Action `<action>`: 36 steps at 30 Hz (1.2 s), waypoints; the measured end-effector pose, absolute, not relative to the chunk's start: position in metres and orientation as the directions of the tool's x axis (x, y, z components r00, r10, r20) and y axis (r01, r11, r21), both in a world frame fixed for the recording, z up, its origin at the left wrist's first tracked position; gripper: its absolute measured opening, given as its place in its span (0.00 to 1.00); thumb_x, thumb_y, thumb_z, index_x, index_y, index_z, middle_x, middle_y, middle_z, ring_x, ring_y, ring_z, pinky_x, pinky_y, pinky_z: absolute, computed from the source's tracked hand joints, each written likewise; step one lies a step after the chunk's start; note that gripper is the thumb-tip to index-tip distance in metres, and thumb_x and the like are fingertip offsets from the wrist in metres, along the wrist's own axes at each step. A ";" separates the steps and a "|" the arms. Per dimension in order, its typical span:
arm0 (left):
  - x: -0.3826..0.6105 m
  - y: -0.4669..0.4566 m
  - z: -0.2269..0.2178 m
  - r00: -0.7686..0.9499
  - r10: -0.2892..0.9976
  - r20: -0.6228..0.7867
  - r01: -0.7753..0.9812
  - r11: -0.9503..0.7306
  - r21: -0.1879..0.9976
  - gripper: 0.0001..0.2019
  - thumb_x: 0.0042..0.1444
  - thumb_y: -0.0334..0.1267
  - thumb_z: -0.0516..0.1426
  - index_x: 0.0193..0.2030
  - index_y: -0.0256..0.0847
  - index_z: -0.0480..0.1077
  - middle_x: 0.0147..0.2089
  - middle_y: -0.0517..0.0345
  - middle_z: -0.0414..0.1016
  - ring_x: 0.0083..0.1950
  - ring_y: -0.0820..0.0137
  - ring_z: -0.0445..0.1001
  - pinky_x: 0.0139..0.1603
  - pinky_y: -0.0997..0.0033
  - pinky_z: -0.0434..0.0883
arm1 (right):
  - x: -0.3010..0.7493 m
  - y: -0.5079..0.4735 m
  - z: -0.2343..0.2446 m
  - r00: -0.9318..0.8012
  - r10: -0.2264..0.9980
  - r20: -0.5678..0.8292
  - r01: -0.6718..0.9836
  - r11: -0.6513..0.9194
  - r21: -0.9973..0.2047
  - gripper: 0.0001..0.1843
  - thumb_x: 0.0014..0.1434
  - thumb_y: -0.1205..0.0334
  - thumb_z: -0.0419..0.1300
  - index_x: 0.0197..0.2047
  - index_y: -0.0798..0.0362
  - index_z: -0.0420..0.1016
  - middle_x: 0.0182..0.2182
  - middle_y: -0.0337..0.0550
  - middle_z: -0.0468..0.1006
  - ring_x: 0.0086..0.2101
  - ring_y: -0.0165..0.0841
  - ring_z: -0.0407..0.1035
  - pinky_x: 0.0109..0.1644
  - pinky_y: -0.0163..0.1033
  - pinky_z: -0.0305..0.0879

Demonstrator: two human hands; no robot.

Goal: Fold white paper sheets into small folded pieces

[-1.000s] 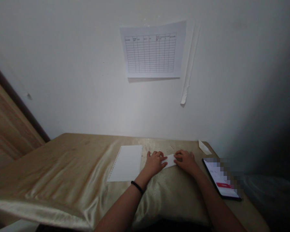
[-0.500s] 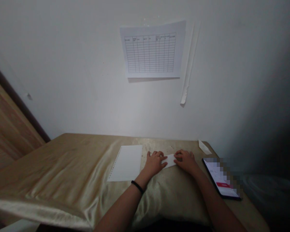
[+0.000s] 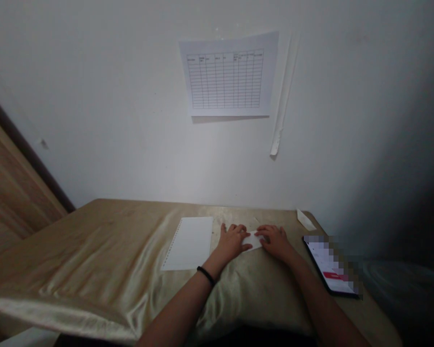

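Observation:
My left hand (image 3: 232, 241) and my right hand (image 3: 275, 240) rest side by side on a small folded white paper (image 3: 253, 240) that lies on a table draped in shiny beige cloth (image 3: 104, 250). Both hands press down on the paper with curled fingers, the left on its left part, the right on its right part. Only a narrow strip of the paper shows between them. A black band circles my left wrist.
A white sheet with a perforated left edge (image 3: 190, 243) lies just left of my hands. A phone with a lit screen (image 3: 330, 265) lies to the right. A small paper scrap (image 3: 305, 220) sits at the back right. A printed table sheet (image 3: 229, 76) hangs on the wall.
My right hand has slid a little to the left, closer to my left hand, so less of the folded paper shows between them.

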State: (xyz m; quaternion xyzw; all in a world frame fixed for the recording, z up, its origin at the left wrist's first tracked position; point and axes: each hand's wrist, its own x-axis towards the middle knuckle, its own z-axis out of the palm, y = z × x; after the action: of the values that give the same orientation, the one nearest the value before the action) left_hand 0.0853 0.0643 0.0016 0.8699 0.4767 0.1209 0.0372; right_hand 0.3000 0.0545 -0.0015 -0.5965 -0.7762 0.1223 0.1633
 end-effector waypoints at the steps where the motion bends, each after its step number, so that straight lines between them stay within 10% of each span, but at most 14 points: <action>1: 0.085 0.065 0.002 0.515 0.840 0.171 0.821 -0.541 0.185 0.22 0.59 0.54 0.61 0.59 0.55 0.72 0.63 0.55 0.70 0.63 0.53 0.65 0.68 0.26 0.46 | 0.299 0.054 -0.001 -0.233 0.967 0.102 0.883 0.254 -0.396 0.18 0.59 0.61 0.55 0.51 0.40 0.77 0.60 0.40 0.72 0.62 0.42 0.59 0.68 0.63 0.40; 13: 0.076 0.069 0.009 0.469 0.877 0.102 0.838 -0.479 0.261 0.28 0.49 0.65 0.63 0.57 0.66 0.72 0.69 0.61 0.63 0.68 0.46 0.58 0.65 0.20 0.43 | 0.293 0.054 -0.007 -0.187 0.980 0.067 0.884 0.198 -0.423 0.24 0.54 0.48 0.65 0.53 0.42 0.72 0.59 0.43 0.69 0.62 0.46 0.57 0.67 0.58 0.44; 36: 0.076 0.065 0.013 0.439 0.897 0.042 0.863 -0.435 0.257 0.30 0.50 0.65 0.62 0.60 0.67 0.70 0.74 0.59 0.56 0.72 0.44 0.51 0.65 0.20 0.42 | 0.318 0.068 -0.016 -0.199 0.979 0.036 0.812 0.185 -0.553 0.40 0.46 0.70 0.59 0.64 0.45 0.67 0.67 0.41 0.64 0.70 0.42 0.48 0.72 0.52 0.44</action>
State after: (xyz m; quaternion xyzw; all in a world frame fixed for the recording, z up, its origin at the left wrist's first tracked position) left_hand 0.0763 0.0645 0.0133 0.8425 0.5223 0.0866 0.0990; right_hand 0.3183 0.0677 -0.0164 -0.6018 -0.7443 0.2128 0.1963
